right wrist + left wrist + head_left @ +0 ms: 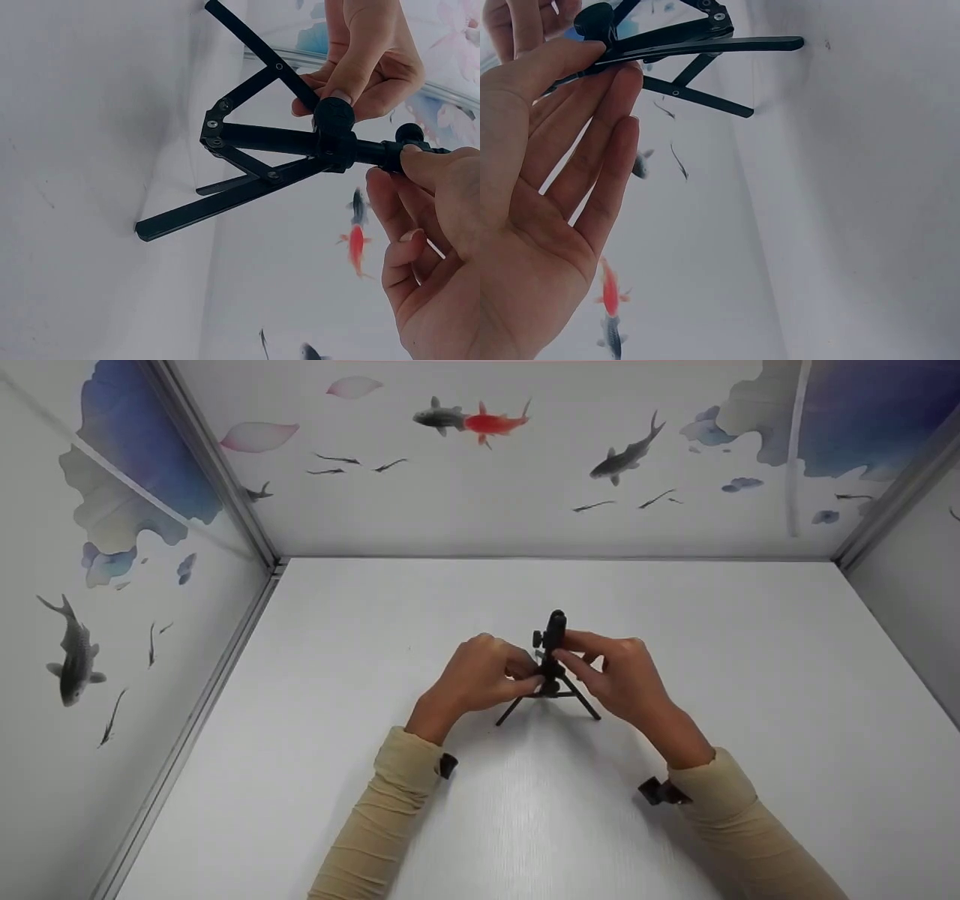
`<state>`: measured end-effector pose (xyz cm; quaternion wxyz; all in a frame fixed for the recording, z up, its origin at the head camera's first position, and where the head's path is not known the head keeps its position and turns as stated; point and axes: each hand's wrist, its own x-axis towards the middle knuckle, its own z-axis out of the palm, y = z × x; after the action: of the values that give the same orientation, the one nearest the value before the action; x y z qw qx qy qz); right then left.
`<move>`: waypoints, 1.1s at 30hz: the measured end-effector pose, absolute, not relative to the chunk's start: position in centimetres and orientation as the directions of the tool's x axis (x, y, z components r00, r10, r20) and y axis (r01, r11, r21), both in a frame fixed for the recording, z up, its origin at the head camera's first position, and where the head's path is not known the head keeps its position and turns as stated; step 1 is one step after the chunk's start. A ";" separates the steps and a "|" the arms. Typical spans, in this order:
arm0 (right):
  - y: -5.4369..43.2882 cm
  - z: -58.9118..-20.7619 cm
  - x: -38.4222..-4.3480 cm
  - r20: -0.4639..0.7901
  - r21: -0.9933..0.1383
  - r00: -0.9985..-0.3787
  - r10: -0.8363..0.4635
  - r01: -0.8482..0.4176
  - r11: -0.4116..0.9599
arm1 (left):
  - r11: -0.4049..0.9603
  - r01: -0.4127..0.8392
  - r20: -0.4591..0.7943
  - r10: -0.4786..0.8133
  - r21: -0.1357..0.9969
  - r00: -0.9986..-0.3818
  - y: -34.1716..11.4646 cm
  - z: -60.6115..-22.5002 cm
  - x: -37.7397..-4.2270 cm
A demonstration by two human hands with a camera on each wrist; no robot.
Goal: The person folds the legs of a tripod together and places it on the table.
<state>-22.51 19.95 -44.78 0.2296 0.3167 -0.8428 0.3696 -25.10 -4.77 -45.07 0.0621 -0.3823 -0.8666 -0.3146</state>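
A small black tripod [556, 628] stands upright on the white table, its legs spread. My left hand [484, 675] pinches it between thumb and fingers at the collar where the legs meet. Higher up, the thumb and fingers of my right hand [626, 675] grip the upper post near the head. The right wrist view shows a large round knob [334, 114] by the left thumb and a smaller knob [409, 134] beside the right thumb. Hinged braces [247, 90] join the legs to the centre column. In the left wrist view, a tripod leg [742, 46] reaches toward the tabletop.
The white table [480, 825] is bounded by a back wall [525, 529] and side walls with printed fish and leaves. Metal rails [217, 660] run along the left edge. Small black devices [660, 791] sit at both wrists, by the beige sleeves [405, 795].
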 end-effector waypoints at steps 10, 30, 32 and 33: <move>19.9 -44.8 -22.5 0.637 -0.456 -0.686 -0.351 -0.703 0.546 | 0.499 0.714 0.364 0.627 0.492 -0.689 -4.8 -45.2 -25.2; 20.0 -44.5 -22.5 0.619 -0.469 -0.698 -0.360 -0.697 0.543 | 0.482 0.709 0.388 0.606 0.515 -0.694 -4.8 -44.8 -25.0; 20.0 -44.5 -22.4 0.621 -0.465 -0.695 -0.363 -0.699 0.543 | 0.474 0.711 0.393 0.606 0.520 -0.691 -4.9 -44.8 -25.0; 20.0 -44.5 -22.4 0.621 -0.465 -0.694 -0.363 -0.700 0.542 | 0.470 0.712 0.394 0.607 0.522 -0.690 -4.9 -44.8 -25.0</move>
<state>-22.43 19.98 -44.54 0.2332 0.3138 -0.8467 0.3610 -25.02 -4.86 -44.82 0.0767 -0.3860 -0.8539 -0.3405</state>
